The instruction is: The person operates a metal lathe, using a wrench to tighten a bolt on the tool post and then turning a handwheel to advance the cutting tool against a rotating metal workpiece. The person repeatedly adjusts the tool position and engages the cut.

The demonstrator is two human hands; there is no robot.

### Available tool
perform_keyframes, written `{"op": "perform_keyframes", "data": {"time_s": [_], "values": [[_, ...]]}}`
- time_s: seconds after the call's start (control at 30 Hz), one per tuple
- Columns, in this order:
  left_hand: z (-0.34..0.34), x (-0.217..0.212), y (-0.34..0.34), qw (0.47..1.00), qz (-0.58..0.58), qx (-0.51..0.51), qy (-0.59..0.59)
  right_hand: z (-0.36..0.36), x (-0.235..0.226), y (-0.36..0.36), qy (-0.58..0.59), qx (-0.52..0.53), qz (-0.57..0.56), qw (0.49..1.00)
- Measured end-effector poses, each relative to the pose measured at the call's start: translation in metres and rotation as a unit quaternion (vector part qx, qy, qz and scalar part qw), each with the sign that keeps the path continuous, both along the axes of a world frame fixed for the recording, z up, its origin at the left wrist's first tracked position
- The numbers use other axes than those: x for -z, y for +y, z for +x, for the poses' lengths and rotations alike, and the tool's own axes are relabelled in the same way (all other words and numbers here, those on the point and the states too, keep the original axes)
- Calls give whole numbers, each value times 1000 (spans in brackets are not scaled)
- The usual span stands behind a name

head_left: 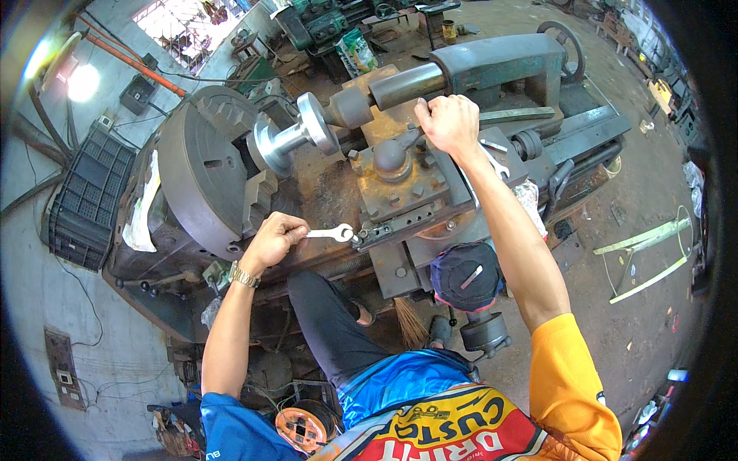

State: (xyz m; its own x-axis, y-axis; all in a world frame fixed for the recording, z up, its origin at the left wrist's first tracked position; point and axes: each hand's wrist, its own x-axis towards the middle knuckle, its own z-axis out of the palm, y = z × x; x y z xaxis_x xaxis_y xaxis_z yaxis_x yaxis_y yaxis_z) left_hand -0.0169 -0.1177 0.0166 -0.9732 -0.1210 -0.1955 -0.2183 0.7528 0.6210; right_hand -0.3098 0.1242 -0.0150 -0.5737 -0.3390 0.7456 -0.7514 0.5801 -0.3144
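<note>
The left hand [273,240] grasps a silver open-ended steel wrench [326,233] at the near left of the rusty square metal tool post [419,187], where poor seating could cause slipping, while the right hand [452,125] clenches farther right, whatever it grips hidden.
</note>
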Motion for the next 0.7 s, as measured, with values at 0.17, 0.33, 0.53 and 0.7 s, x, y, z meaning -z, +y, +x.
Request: {"op": "perform_keyframes", "data": {"time_s": [0.17, 0.33, 0.53, 0.7], "values": [[0, 5, 3, 1000, -7, -6, 1, 0, 0, 0, 2, -3, -9, 1000], [4, 2, 9, 1000, -10, -16, -1, 0, 1, 0, 2, 7, -5, 1000], [8, -6, 21, 996, -86, -8, 18, 0, 1, -1, -2, 10, 2, 1000], [18, -6, 36, 993, -114, -11, 3, -1, 1, 0, -4, 15, 10, 1000]]}}
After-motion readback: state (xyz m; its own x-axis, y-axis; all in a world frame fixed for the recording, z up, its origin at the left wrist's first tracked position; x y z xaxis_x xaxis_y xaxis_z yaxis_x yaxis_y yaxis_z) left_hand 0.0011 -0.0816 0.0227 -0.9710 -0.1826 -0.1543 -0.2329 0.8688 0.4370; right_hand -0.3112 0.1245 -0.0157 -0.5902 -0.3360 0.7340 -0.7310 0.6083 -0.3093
